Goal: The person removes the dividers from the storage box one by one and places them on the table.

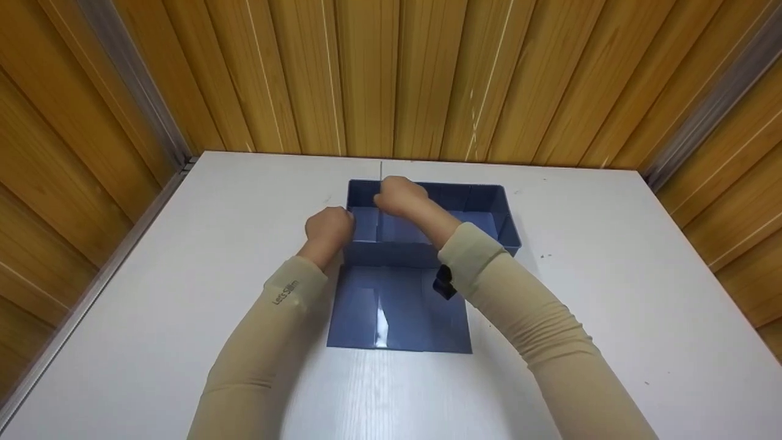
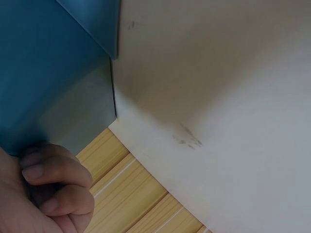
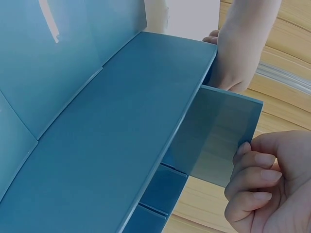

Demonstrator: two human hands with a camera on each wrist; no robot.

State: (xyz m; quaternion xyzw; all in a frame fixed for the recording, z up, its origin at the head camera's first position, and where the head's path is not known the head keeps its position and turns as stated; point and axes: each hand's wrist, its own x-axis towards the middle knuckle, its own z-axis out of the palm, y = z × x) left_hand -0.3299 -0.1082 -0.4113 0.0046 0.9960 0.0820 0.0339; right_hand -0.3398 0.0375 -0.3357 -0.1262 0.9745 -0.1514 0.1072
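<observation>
A half-folded blue cardboard box (image 1: 427, 214) sits toward the far edge of the white table (image 1: 611, 305), about midway between its left and right edges, with one wide flap (image 1: 397, 308) lying flat on the table toward the person. The left hand (image 1: 330, 229) is at the box's left end wall, its fingers (image 2: 53, 179) curled against the blue card there; it appears to pinch or brace that wall, though the wrist view does not show the thumb side of the grip. The right hand (image 1: 400, 195) reaches across to the far left corner of the box and, in its wrist view, pinches a small side flap (image 3: 218, 141) at its edge with curled fingers (image 3: 252, 179), the flap standing away from the long wall panel (image 3: 112, 141). The likely trouble here is the flap creasing off its score line or tearing if it is forced inward at an angle, since it is held only at one edge. The light box could also slide or twist on the smooth table if the left hand's bracing slackens, and the unsecured walls could spring open.
</observation>
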